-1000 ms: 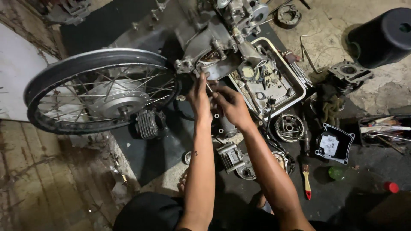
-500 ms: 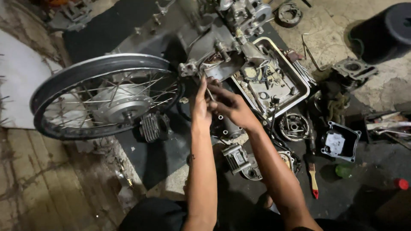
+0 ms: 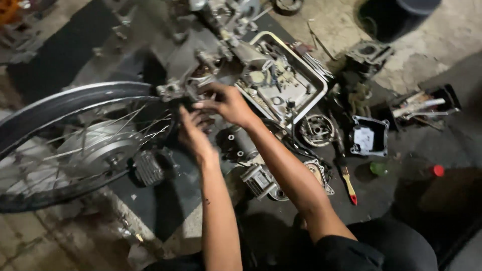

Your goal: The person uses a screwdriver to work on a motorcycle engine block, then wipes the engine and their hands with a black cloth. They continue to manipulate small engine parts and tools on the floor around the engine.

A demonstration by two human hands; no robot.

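Note:
Both of my hands work at the lower edge of a grey motorcycle engine case [image 3: 201,55] lying on the floor. My left hand [image 3: 193,135] reaches up under the case, fingers curled around something small I cannot make out. My right hand [image 3: 226,103] pinches at the same spot, just beside a small metal bracket [image 3: 170,90] on the case. A spoked wheel [image 3: 75,145] with a silver hub lies to the left, its rim close to my left hand.
A rectangular metal tray [image 3: 311,75] with engine parts sits right of my hands. Loose cylinders [image 3: 258,178], a round clutch part [image 3: 316,130], a black cover [image 3: 371,135], a red-handled brush [image 3: 349,183] and a black bucket [image 3: 391,17] crowd the right side.
The view has shifted right, so the wheel and engine sit further left. My right hand has slid up to the case's edge; my left hand stays just below it.

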